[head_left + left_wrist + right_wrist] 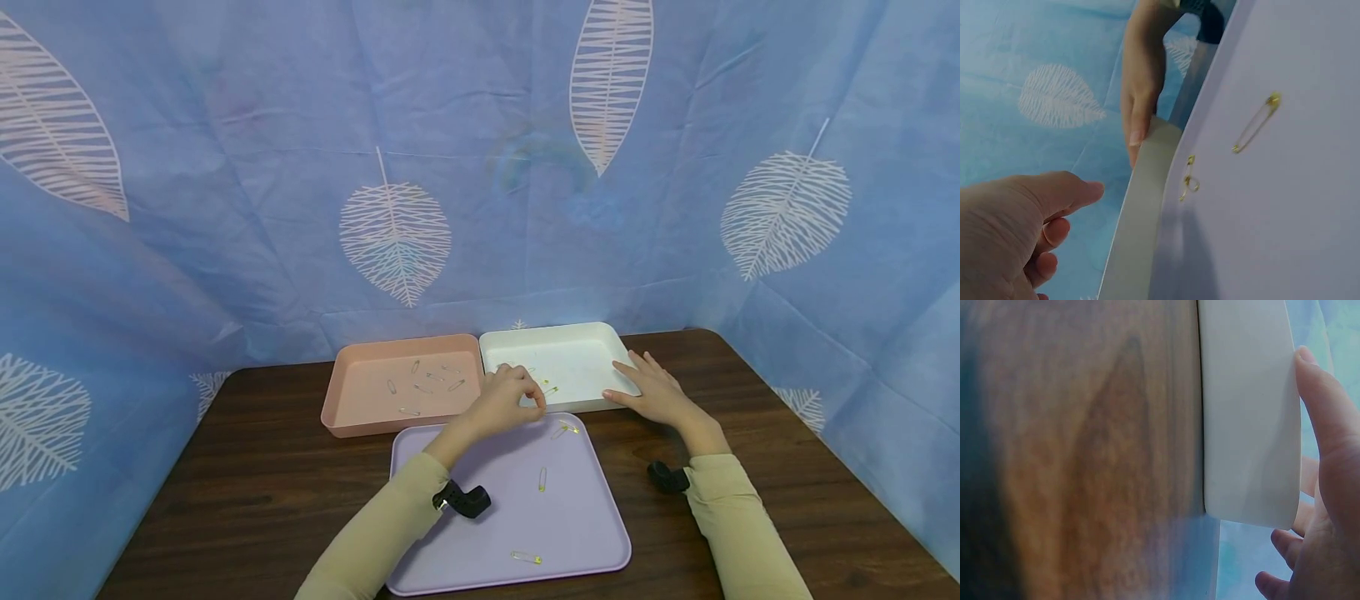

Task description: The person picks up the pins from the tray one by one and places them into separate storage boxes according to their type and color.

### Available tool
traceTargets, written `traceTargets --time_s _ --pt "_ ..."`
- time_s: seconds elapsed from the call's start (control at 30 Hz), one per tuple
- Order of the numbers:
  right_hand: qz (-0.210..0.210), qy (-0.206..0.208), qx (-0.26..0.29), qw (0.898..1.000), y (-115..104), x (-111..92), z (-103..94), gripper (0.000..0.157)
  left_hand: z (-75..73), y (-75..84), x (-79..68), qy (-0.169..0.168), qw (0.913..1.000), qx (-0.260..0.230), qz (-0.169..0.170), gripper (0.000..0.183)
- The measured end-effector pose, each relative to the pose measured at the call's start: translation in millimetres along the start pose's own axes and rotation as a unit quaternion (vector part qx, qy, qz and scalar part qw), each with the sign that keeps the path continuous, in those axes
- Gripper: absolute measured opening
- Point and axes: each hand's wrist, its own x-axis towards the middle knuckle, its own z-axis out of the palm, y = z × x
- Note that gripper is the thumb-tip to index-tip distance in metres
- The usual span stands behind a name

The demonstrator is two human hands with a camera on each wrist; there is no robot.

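Note:
My left hand (510, 402) hovers over the front edge of the white tray (555, 337), where it meets the purple tray (487, 575). Its fingers are loosely curled, and in the left wrist view no pin shows at its thumb tip. Yellow-headed safety pins lie on the purple tray: one pin (542, 479) mid-tray, another pin (527, 557) near the front, and a small cluster (567, 427) at the far right corner. A few similar pins (551, 391) lie inside the white tray. My right hand (652, 392) rests on the white tray's right rim, fingers spread.
A pink tray (352, 421) holding several silver safety pins (423, 388) stands left of the white tray, close against it. All three trays sit on a dark wooden table (247, 500). A blue leaf-patterned cloth (480, 233) hangs behind and at the sides.

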Motion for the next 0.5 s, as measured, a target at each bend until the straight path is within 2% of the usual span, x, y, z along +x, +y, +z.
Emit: traceTargets --time_s 0.23,0.5 --pt "-0.002 -0.002 0.002 1.0 0 0 -0.4 0.08 3.9 7.9 -7.7 -0.038 0.9986 -0.009 0.036 0.002" --pt "0.0 0.0 0.004 1.0 2 0 0.0 0.079 5.8 8.4 -14.6 -0.105 0.9921 -0.018 0.067 0.009"
